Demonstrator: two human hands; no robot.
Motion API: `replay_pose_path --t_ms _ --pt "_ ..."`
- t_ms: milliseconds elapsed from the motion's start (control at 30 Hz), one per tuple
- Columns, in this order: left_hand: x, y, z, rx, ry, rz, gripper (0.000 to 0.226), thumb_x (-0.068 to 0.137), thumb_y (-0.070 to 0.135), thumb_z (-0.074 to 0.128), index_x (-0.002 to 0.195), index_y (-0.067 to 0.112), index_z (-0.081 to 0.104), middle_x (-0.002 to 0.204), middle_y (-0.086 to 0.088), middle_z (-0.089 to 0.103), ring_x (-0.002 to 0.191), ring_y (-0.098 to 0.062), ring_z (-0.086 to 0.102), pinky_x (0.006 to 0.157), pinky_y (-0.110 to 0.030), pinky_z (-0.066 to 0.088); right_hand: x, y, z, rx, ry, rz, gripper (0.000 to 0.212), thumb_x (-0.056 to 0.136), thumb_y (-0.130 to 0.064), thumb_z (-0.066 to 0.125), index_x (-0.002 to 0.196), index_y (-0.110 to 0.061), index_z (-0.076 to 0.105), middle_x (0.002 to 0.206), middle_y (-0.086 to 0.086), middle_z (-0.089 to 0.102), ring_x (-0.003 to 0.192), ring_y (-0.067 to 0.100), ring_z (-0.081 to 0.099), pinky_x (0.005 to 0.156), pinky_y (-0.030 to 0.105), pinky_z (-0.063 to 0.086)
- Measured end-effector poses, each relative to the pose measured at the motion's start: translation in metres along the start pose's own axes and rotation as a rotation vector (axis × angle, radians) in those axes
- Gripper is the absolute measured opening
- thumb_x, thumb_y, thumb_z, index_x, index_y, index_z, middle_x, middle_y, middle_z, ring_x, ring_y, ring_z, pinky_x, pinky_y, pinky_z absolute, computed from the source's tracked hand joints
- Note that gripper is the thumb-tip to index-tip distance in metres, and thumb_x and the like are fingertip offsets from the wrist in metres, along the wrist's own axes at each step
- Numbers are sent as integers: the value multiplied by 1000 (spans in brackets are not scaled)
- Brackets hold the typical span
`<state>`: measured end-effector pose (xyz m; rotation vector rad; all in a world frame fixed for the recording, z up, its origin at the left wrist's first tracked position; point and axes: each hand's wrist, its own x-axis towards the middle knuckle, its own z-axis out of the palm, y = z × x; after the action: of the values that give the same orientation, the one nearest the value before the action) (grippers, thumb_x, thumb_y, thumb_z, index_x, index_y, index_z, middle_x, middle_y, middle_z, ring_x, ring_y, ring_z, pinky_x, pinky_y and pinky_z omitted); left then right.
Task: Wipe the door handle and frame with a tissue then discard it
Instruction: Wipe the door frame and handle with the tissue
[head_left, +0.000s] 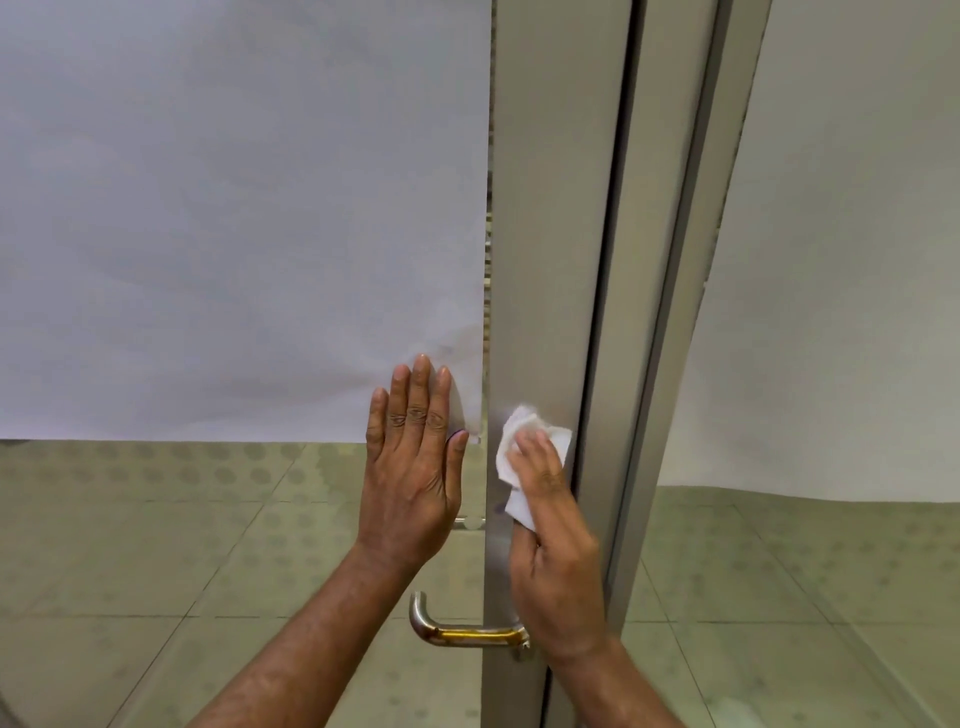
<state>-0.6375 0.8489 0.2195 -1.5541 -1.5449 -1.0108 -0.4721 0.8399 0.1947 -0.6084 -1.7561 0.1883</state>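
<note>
A grey metal door frame (550, 234) runs vertically through the middle of the view. My right hand (556, 545) presses a crumpled white tissue (519, 452) flat against this frame, a little above the handle. The steel lever door handle (457, 631) juts leftward from the frame below my right hand, with a yellowish reflection on it. My left hand (413, 462) lies flat with fingers spread on the glass door panel (234, 519), just left of the frame, holding nothing.
White paper or film (234, 208) covers the upper glass of the door. A second frame post (691, 260) and another covered glass panel (841, 260) stand to the right. Tiled floor (156, 545) shows through the lower glass.
</note>
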Motion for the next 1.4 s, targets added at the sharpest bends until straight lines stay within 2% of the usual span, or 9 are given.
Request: replay_pose_path --t_ms 267,400,567,900,1067,1167,1233,1333,1400 --pt "1 -6 15 -14 74 17 57 114 34 19 165 13 8 175 -2 -6 163 -22 -1 133 -41 -4 -9 45 13 -458 -254 -211 58 107 -28 33 160 -12 17 170 2 12 156 27 10 127 46 0" --pt "1 -8 21 -8 109 22 57 113 35 20 165 15 7 175 -1 -6 163 -21 -1 133 -41 -4 -19 56 6 -492 -347 -313 53 107 -22 31 159 -11 22 170 5 13 156 28 13 126 51 5" --pt "1 -9 25 -8 143 32 57 113 35 20 165 16 6 175 0 -7 163 -21 -1 133 -41 -2 -40 67 3 -616 -507 -347 96 80 -9 72 159 -14 19 169 5 16 156 26 13 125 52 8" --pt "1 -11 30 16 183 46 58 113 35 22 165 15 7 175 -1 -5 163 -22 0 133 -42 -1 -44 66 -8 -745 -669 -363 107 63 -25 84 155 -13 31 163 6 32 152 27 24 120 50 15" --pt "2 -11 32 34 200 53 58 113 35 22 165 14 8 175 -3 -4 163 -22 1 133 -43 0 -23 55 3 -662 -501 -236 92 81 -11 59 160 -11 13 170 5 5 157 26 5 126 48 -1" --pt "1 -11 33 35 202 49 58 113 35 22 165 14 9 176 -3 -3 163 -23 3 133 -43 0 -27 52 12 -687 -450 -186 58 105 -34 26 158 -12 19 169 7 12 155 25 9 124 48 3" --pt "1 -11 32 37 204 50 58 113 35 22 165 14 9 176 -3 -2 163 -23 3 133 -43 0 -41 57 15 -722 -491 -136 63 107 -47 12 155 -9 24 167 8 21 154 27 7 120 47 7" --pt "1 -10 32 32 206 53 58 113 36 23 165 13 10 176 -3 -2 163 -23 3 133 -42 0 -61 69 16 -830 -560 -177 67 105 -46 2 158 -6 0 169 10 -8 155 27 -14 117 43 5" --pt "2 -10 32 38 210 52 58 113 36 23 165 13 10 176 -3 -2 163 -23 3 133 -42 0 -62 70 14 -823 -555 -183 63 106 -40 -1 157 -5 10 167 10 -21 154 26 -18 116 41 6"
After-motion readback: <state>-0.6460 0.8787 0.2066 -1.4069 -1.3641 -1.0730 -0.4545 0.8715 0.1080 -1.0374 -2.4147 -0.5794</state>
